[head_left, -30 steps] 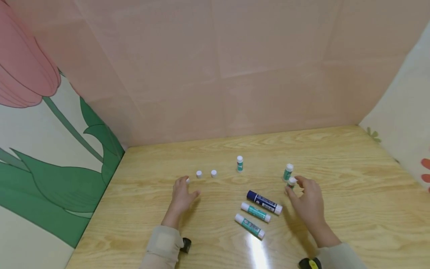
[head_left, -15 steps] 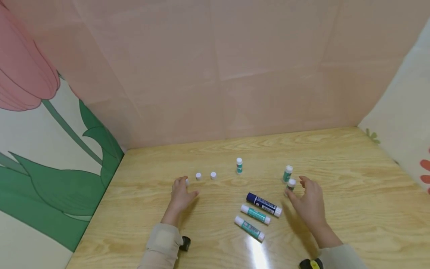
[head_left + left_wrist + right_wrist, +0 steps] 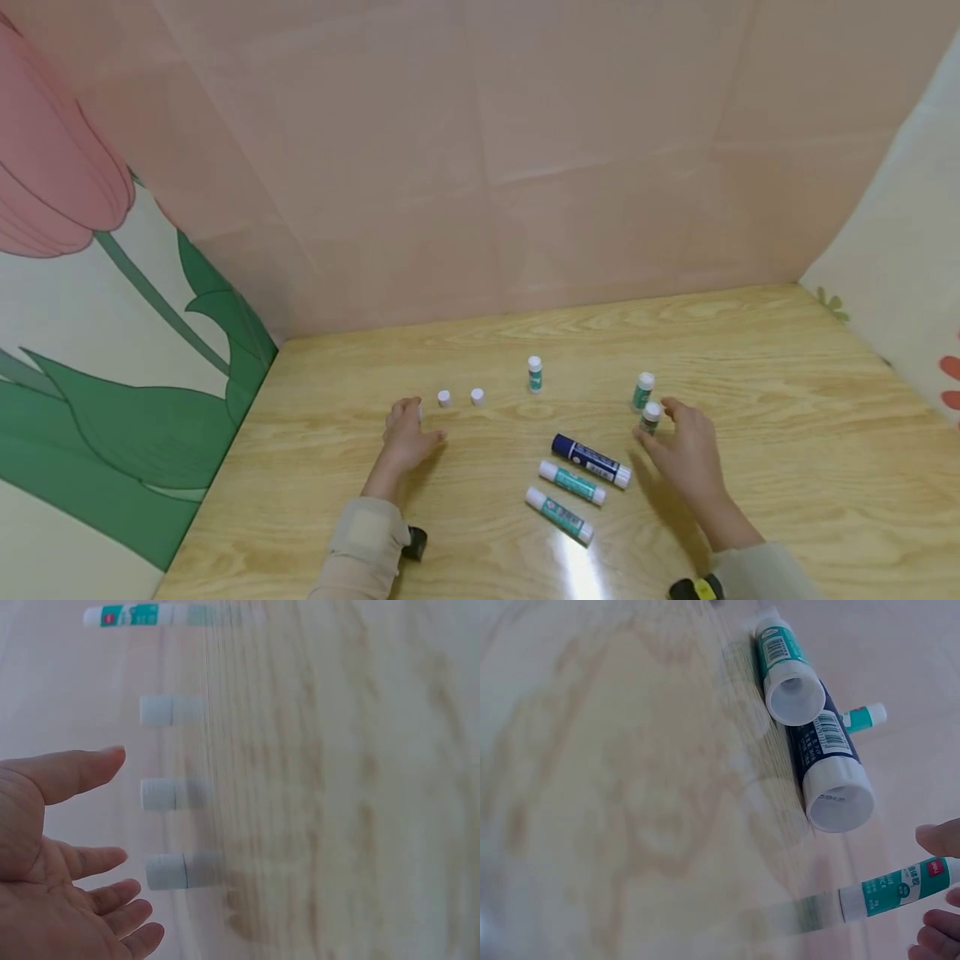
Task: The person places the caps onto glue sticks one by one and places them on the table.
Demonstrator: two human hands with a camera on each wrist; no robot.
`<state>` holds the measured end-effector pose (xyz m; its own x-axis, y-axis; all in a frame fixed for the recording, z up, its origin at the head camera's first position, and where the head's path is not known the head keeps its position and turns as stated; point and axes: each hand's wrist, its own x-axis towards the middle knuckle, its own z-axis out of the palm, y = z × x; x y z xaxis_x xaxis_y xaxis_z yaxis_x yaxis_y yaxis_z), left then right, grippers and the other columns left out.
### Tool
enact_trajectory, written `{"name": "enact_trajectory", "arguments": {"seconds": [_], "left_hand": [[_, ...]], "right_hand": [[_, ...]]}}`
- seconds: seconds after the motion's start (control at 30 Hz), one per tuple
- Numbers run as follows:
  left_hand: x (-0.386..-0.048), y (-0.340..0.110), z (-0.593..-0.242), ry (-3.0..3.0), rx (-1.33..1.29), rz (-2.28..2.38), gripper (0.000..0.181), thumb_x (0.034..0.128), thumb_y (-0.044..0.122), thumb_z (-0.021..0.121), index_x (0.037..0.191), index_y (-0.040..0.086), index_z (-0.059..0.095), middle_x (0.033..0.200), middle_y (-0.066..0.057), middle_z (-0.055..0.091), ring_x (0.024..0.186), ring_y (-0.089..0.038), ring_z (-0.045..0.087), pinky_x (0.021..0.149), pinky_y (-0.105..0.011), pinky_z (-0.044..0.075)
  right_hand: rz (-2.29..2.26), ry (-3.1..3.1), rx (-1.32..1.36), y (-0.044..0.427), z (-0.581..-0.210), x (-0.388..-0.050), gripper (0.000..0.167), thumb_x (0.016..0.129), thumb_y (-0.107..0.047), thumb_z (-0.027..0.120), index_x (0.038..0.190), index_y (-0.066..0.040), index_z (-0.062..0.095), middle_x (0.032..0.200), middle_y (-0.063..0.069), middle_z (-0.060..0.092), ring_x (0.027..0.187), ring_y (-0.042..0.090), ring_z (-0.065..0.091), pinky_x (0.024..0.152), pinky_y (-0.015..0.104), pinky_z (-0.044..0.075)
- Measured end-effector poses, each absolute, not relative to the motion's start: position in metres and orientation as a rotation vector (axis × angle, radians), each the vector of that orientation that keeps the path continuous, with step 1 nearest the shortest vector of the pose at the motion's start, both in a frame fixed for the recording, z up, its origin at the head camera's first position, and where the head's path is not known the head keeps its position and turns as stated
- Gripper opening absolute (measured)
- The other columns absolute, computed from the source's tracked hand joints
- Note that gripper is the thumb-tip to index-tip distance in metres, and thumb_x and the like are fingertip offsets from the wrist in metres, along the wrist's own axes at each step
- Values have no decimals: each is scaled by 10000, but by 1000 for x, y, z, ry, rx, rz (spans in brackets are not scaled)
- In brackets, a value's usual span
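My left hand (image 3: 405,437) is held with its thumb spread and its fingers apart, beside several white caps. The left wrist view shows three of them in a row: one cap (image 3: 156,710), another cap (image 3: 158,794) and a third cap (image 3: 166,871), with a gap between them and my fingertips. At the right, a teal and white glue stick (image 3: 904,889) stands upright between the thumb and fingers of my right hand (image 3: 686,454). Small gaps show around it in the right wrist view. A second upright glue stick (image 3: 642,392) stands just behind.
Another upright glue stick (image 3: 535,375) stands at the middle back. A thick navy glue stick (image 3: 591,461) lies between the hands, with a teal glue stick (image 3: 572,483) and another teal glue stick (image 3: 559,516) in front. A pink-beige sheet (image 3: 480,167) rises behind the wooden table (image 3: 787,375).
The right fingertips parted from the upright glue stick half a second ago and now sit slightly closer to it. The left hand stays nearly still. The head view has tilted up slightly.
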<state>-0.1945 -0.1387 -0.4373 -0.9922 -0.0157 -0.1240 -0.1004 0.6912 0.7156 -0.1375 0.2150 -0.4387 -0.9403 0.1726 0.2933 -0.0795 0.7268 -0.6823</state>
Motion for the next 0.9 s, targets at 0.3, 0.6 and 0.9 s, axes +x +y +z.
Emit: {"name": "enact_trajectory", "arguments": {"seconds": [0.3, 0.6, 0.9], "left_hand": [[-196, -139, -438, 2776, -63, 1156, 670, 781, 232, 628, 1307, -8, 291, 1339, -171, 204, 1203, -372, 165, 910, -536, 237], [-196, -138, -437, 2782, -59, 1114, 632, 805, 258, 594, 1298, -14, 307, 1339, -186, 206, 1206, -375, 161, 913, -541, 228], [-200, -138, -437, 2792, -45, 1093, 609, 808, 245, 590, 1271, -50, 328, 1294, -193, 264, 1181, -363, 211, 916, -499, 258]], "right_hand": [[1045, -2609, -8, 214, -441, -139, 381, 747, -79, 655, 1026, 127, 496, 964, 313, 500, 886, 422, 425, 742, 530, 325], [1036, -2589, -13, 212, -443, -139, 333, 782, -51, 607, 1022, 143, 479, 917, 287, 498, 847, 395, 431, 715, 498, 341], [1037, -2554, 0, 212, -444, -139, 270, 772, 0, 594, 979, 138, 489, 886, 282, 506, 825, 396, 448, 694, 496, 350]]}}
